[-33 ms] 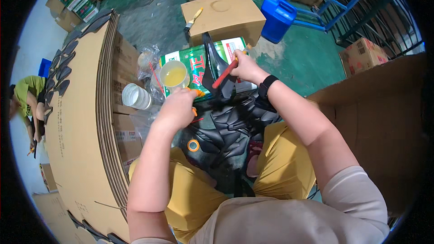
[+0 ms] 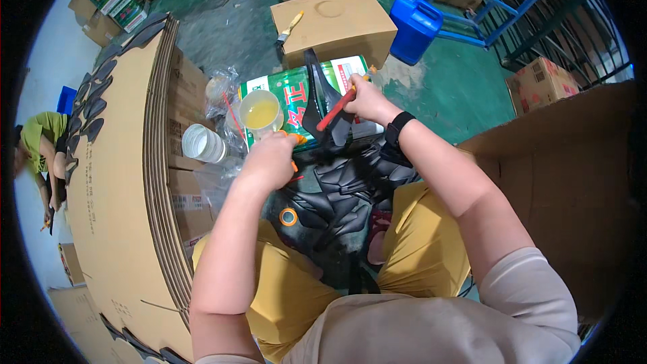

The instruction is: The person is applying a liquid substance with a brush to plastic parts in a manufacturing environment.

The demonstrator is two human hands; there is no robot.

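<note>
A black saddle-shaped shell [image 2: 323, 98], narrow end pointing away, lies tilted on a green-and-white tin [image 2: 280, 87]. My right hand [image 2: 371, 100] is closed around a tool with a red handle [image 2: 337, 110], which crosses over the shell; its working end is hidden. My left hand [image 2: 269, 160] has thumb and forefinger apart, orange coverings on their tips, close to the shell's lower left edge. Just beyond that hand, a cup of yellowish liquid [image 2: 260, 114] stands on the tin. Below the tin, several black shells [image 2: 344, 192] are piled between my legs.
On the left rises a cardboard stack [image 2: 128, 162] with black shells along its edge. Stacked white cups [image 2: 204, 143] and a tape roll [image 2: 288, 217] are near me. Ahead are a box with a brush [image 2: 337, 23] and a blue jerrycan [image 2: 414, 27]. Another person [image 2: 44, 155] crouches far left.
My left hand has shifted very slightly to the right. The right hand and its red-handled tool look unmoved over the shell.
</note>
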